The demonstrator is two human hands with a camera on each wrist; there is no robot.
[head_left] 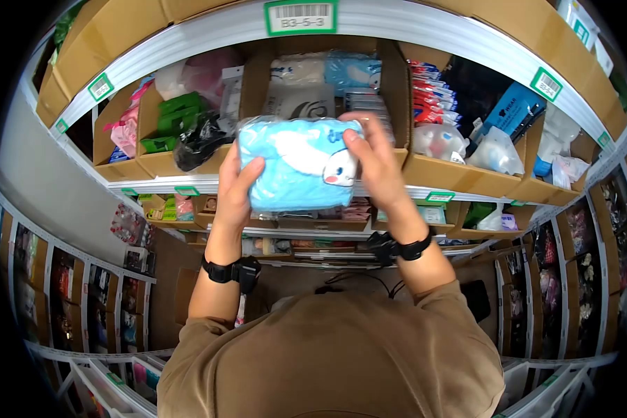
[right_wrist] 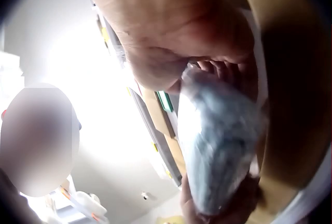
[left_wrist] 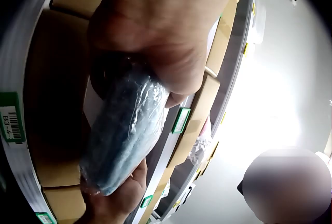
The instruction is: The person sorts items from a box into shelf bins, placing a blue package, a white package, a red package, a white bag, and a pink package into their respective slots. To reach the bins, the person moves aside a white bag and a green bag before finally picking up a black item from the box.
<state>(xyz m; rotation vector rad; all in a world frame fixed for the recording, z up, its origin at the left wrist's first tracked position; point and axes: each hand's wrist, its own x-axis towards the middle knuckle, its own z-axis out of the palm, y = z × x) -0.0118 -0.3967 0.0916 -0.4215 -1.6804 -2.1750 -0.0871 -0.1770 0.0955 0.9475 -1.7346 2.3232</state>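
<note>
Between my two hands is a folded light-blue plush cloth (head_left: pixel 282 174) in a clear plastic bag, its front showing a white cartoon character with a pink cheek. My left hand (head_left: pixel 234 184) grips its left edge, thumb on the front. At the upper right corner, my right hand (head_left: pixel 379 164) holds it with the thumb over the front and fingers behind. Both wrist views show the bagged cloth (left_wrist: pixel 124 130) edge-on, its shiny wrap (right_wrist: pixel 218 136) spanning from one hand to the other. Behind it, similar bagged cloths (head_left: pixel 353 72) lie in an open cardboard bin (head_left: pixel 395 83).
Neighbouring bins hold green packets (head_left: pixel 177 118), a black bag (head_left: pixel 200 143), red-and-white packets (head_left: pixel 433 94) and a blue package (head_left: pixel 512 108). A metal shelf edge (head_left: pixel 223 26) with a B3-5-3 label (head_left: pixel 301 17) runs above. Lower shelves and side racks (head_left: pixel 70 285) surround me.
</note>
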